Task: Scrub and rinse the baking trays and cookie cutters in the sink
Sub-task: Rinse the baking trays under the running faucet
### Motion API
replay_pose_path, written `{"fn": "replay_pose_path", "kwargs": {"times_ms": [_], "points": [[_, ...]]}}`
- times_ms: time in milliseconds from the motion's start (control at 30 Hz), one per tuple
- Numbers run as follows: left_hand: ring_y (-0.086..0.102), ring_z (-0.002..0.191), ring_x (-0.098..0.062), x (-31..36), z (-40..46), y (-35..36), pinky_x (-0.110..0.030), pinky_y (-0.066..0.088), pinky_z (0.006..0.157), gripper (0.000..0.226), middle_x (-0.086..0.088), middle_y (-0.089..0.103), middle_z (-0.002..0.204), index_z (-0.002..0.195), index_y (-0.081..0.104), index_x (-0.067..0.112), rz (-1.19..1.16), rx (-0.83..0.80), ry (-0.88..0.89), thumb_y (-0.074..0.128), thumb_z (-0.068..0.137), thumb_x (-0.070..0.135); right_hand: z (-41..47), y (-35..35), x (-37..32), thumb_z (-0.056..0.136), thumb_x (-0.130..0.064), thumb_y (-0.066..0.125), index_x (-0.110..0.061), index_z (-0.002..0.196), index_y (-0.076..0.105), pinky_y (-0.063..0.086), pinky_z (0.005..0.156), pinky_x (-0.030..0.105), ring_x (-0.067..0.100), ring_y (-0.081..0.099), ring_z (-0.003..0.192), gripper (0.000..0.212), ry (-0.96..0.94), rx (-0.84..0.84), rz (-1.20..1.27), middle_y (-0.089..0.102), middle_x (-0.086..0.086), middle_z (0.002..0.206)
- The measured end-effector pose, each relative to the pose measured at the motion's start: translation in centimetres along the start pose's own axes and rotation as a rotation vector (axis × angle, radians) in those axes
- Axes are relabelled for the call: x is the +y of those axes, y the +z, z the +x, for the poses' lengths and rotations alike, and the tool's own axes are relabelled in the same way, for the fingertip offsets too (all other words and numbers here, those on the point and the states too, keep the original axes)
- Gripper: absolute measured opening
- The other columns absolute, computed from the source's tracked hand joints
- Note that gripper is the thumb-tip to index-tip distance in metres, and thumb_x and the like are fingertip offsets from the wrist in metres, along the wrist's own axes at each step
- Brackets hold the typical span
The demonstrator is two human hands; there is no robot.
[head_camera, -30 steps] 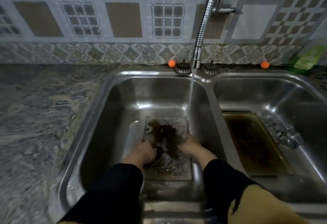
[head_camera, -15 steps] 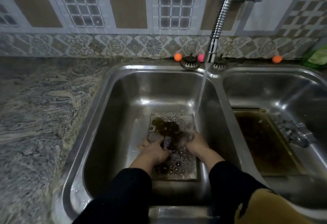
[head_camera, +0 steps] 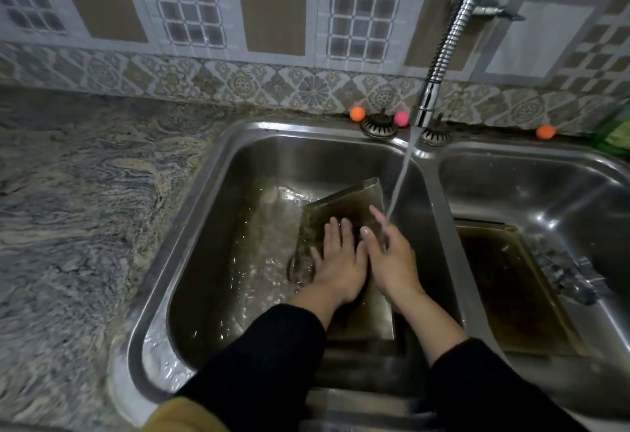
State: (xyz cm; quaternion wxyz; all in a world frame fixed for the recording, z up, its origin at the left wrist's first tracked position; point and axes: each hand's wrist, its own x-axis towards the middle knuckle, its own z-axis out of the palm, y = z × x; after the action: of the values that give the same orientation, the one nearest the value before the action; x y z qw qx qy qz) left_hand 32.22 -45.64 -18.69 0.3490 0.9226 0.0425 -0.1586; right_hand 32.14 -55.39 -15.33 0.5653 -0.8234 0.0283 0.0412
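Observation:
A greasy brown baking tray [head_camera: 344, 201] leans in the left basin [head_camera: 218, 227], its far end raised against the basin's right wall. My left hand [head_camera: 337, 257] lies flat on the tray with straight fingers. My right hand [head_camera: 392, 254] is beside it, fingers extended, under the water stream [head_camera: 400, 179] from the spring faucet [head_camera: 453, 36]. A second dirty tray [head_camera: 511, 288] lies in the right basin, with metal cookie cutters [head_camera: 566, 274] next to it.
Water splashes over the left basin floor. Two sink strainers [head_camera: 380, 124] and small orange and pink balls [head_camera: 357, 113] sit on the back rim. A marbled stone counter [head_camera: 85, 210] spreads to the left. A green item [head_camera: 617, 131] stands at the far right.
The tray lay flat with soapy brown water and both hands scrubbing it; now its far end is tipped up, the water has spilled out leftward, and both hands lie with straight fingers on it.

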Motion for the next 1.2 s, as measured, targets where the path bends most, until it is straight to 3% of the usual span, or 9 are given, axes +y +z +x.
{"fn": "replay_pose_path", "kwargs": {"times_ms": [67,200,433,600,733,867,967,1033,1200], "points": [[-0.021,0.145,-0.012,0.9,0.6,-0.8,-0.051,-0.010,0.118,0.059,0.005,-0.021,0.159,0.153,-0.010,0.026,0.043,0.122,0.084,0.008,0.101,0.047,-0.6,-0.8,-0.7,0.096,-0.033,0.051,-0.042,0.138,0.042,0.036,0.111,0.037,0.011,0.039,0.134,0.044,-0.021,0.003,0.053,0.044,-0.005,0.146],[-0.014,0.147,-0.010,1.1,1.6,-2.9,-0.046,-0.007,0.119,0.053,0.011,-0.012,0.160,0.153,0.000,0.037,0.072,0.271,0.193,0.013,0.102,0.045,-1.4,-2.4,-2.0,0.095,-0.033,0.053,-0.037,0.137,0.045,0.034,0.103,0.022,0.002,0.039,0.130,0.043,-0.105,0.071,0.078,0.046,-0.013,0.141],[-0.011,0.148,-0.017,-0.1,-0.5,-4.0,-0.029,-0.008,0.115,0.059,-0.004,-0.013,0.161,0.154,-0.002,0.018,0.230,0.329,0.150,0.017,0.103,0.042,-2.5,-3.8,-2.6,0.092,-0.033,0.058,-0.039,0.138,0.044,0.031,0.101,0.021,0.002,0.035,0.131,0.049,-0.121,0.100,0.122,0.042,-0.010,0.146],[-0.011,0.148,-0.019,-0.4,-1.7,-6.0,-0.049,-0.005,0.117,0.061,-0.001,-0.008,0.162,0.153,0.007,0.022,0.516,0.494,0.143,0.015,0.100,0.049,-2.8,-3.5,-2.9,0.091,-0.030,0.059,-0.038,0.139,0.043,0.031,0.101,0.022,-0.001,0.033,0.128,0.052,-0.125,0.121,0.152,0.040,-0.009,0.148],[0.020,0.145,-0.028,-0.9,-2.7,-7.5,-0.045,0.031,0.111,0.070,0.003,-0.016,0.160,0.153,-0.006,0.028,0.073,0.425,0.087,0.033,0.099,0.050,-2.6,-3.5,-3.4,0.090,-0.028,0.061,-0.037,0.138,0.044,0.030,0.102,0.024,-0.001,0.032,0.126,0.052,-0.137,0.118,0.173,0.042,-0.010,0.144],[0.036,0.136,-0.020,-1.4,-2.9,-8.0,-0.034,0.031,0.109,0.070,-0.004,0.028,0.153,0.154,0.002,0.027,-0.229,0.525,0.151,0.045,0.100,0.033,-2.6,-3.1,-3.3,0.088,-0.028,0.064,-0.032,0.137,0.047,0.031,0.102,0.025,0.009,0.036,0.134,0.051,-0.146,0.146,0.105,0.044,-0.007,0.145],[0.041,0.133,-0.018,-1.6,-2.9,-8.2,-0.041,0.034,0.113,0.060,-0.003,0.040,0.146,0.153,0.008,0.032,-0.421,0.587,0.149,0.040,0.102,0.028,-2.0,-2.8,-3.0,0.092,-0.038,0.057,-0.030,0.141,0.037,0.034,0.101,0.030,0.019,0.038,0.135,0.054,-0.097,0.086,-0.085,0.041,0.000,0.147],[0.041,0.133,-0.013,-1.2,-2.9,-8.4,-0.038,0.035,0.113,0.053,-0.002,0.043,0.145,0.152,0.017,0.030,-0.494,0.634,0.200,0.037,0.103,0.024,-1.3,-2.7,-3.3,0.093,-0.048,0.048,-0.030,0.147,0.024,0.033,0.106,0.039,0.025,0.033,0.138,0.062,-0.013,0.003,-0.189,0.026,0.005,0.154],[0.040,0.113,0.008,1.0,-3.7,-7.9,0.005,0.025,0.092,0.047,0.000,0.050,0.134,0.149,0.032,0.015,-0.401,0.715,0.394,0.039,0.102,0.014,0.5,-2.4,-4.8,0.088,-0.063,0.045,-0.024,0.152,0.011,0.017,0.118,0.046,0.029,0.005,0.147,0.082,0.114,-0.100,-0.274,-0.014,0.000,0.159]]}}
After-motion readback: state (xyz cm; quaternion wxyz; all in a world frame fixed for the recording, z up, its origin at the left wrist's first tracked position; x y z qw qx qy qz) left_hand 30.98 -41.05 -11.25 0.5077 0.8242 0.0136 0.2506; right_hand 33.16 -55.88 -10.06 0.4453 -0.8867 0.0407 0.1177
